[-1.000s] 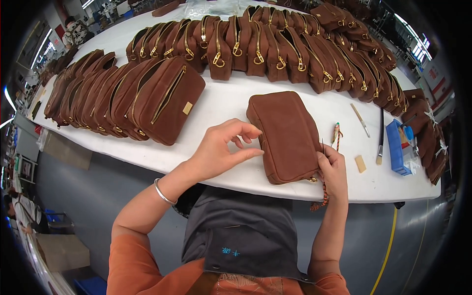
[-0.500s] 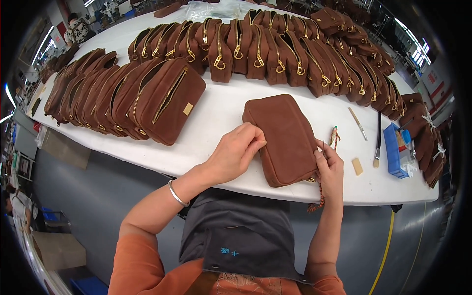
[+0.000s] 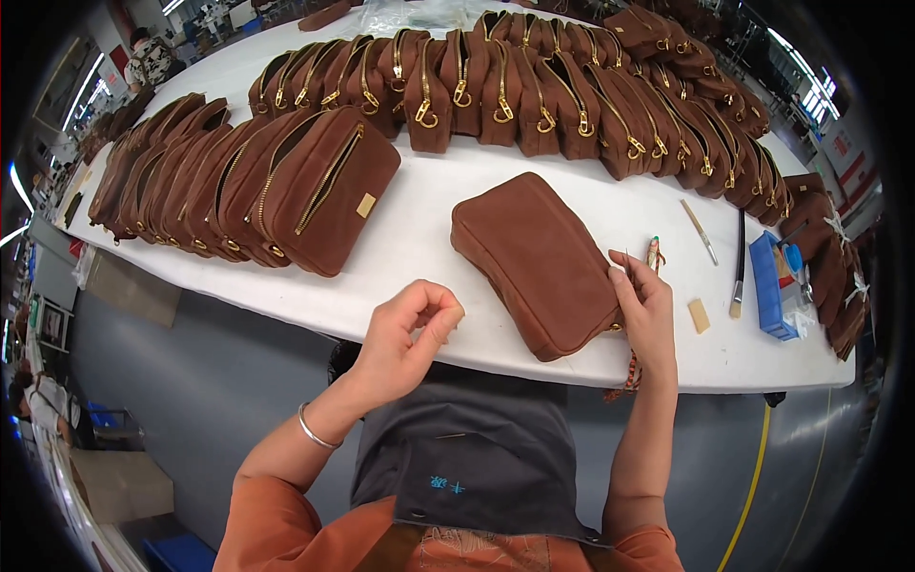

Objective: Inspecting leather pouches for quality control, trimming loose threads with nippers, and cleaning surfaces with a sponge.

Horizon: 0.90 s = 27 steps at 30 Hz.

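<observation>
A brown pouch lies tilted on the white table, a gold zip pull at its lower right. My right hand grips the pouch's right edge, along with a thin, pointed dark tool; an orange braided cord hangs beside the wrist. My left hand, apart from the pouch at its lower left, has thumb and forefinger pinched together; whatever they may hold is too small to make out.
Rows of brown pouches fill the back and left. At right lie two brushes, a beige block, a corded tool and a blue bin, beside more brown pieces. Co-workers are at the left.
My left hand closed at the pouch's left edge, then moved down and left away from it. The pouch has turned anticlockwise, its top shifting left; my right hand still grips it.
</observation>
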Motion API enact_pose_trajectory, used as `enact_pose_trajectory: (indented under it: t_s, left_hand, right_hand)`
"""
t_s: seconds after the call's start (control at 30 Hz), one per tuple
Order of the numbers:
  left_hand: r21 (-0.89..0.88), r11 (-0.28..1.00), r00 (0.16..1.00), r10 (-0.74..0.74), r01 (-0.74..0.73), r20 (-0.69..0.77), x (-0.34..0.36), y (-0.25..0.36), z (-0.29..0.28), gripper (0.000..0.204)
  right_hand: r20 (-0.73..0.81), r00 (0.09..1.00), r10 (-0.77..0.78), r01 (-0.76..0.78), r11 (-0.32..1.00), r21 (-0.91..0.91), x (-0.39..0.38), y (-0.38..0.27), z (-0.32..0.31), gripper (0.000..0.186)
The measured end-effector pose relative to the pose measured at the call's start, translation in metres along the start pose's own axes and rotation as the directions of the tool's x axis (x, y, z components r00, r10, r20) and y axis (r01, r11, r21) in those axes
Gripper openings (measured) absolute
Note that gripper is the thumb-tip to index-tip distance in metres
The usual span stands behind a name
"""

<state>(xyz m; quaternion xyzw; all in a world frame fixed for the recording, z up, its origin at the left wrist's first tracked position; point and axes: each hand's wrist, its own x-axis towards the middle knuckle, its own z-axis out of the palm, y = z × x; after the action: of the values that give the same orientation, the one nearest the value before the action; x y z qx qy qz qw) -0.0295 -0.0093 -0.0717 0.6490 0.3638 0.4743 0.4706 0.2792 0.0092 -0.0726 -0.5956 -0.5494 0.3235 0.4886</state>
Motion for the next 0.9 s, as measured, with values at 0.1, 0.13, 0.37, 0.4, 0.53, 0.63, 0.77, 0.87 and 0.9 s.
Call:
enact_pose_trajectory:
  t_s: [0.1,0.13,0.37,0.4,0.53,0.63,0.77,0.87,0.9]
  left_hand:
    - [0.03,0.999,0.99,-0.023,0.027,-0.138,0.007,-0.006,-0.003,0.011]
    - [0.041,0.999,0.986,0.011,-0.004,-0.169,0.012,-0.009,-0.003,0.01]
    - [0.34,0.92,0.959,0.251,-0.195,-0.128,0.044,-0.013,0.005,0.016]
    - [0.353,0.912,0.954,0.269,-0.209,-0.129,0.047,-0.012,0.007,0.014]
    - [0.418,0.872,0.94,0.324,-0.254,-0.105,0.057,-0.016,0.013,0.009]
    - [0.514,0.809,0.927,0.369,-0.286,-0.064,0.061,-0.019,0.015,0.006]
    - [0.479,0.844,0.942,0.322,-0.24,-0.095,0.054,-0.015,0.015,0.006]
    - [0.416,0.896,0.968,0.221,-0.154,-0.117,0.038,-0.011,0.011,0.006]
    - [0.372,0.923,0.979,0.154,-0.095,-0.132,0.032,-0.012,0.009,0.007]
  right_hand:
    - [-0.01,1.0,0.004,-0.005,0.999,-0.05,-0.002,-0.006,0.003,0.038]
    - [-0.009,1.0,0.003,-0.003,0.999,-0.05,-0.003,-0.007,0.004,0.038]
    - [-0.049,0.998,0.027,-0.027,1.0,0.013,-0.006,0.005,0.006,0.036]
    - [-0.052,0.998,0.025,-0.024,1.0,0.02,-0.007,0.006,0.006,0.036]
    - [-0.054,0.997,0.063,-0.06,0.997,0.05,-0.008,0.006,0.006,0.036]
    - [-0.078,0.997,0.029,-0.025,0.999,0.043,-0.009,0.006,0.006,0.036]
    - [-0.22,0.975,-0.012,0.024,0.998,0.053,-0.017,0.001,0.003,0.034]
    - [-0.292,0.956,-0.023,0.047,0.996,0.074,-0.03,-0.007,0.006,0.033]
    - [-0.3,0.954,-0.022,0.051,0.995,0.09,-0.035,-0.009,0.009,0.032]
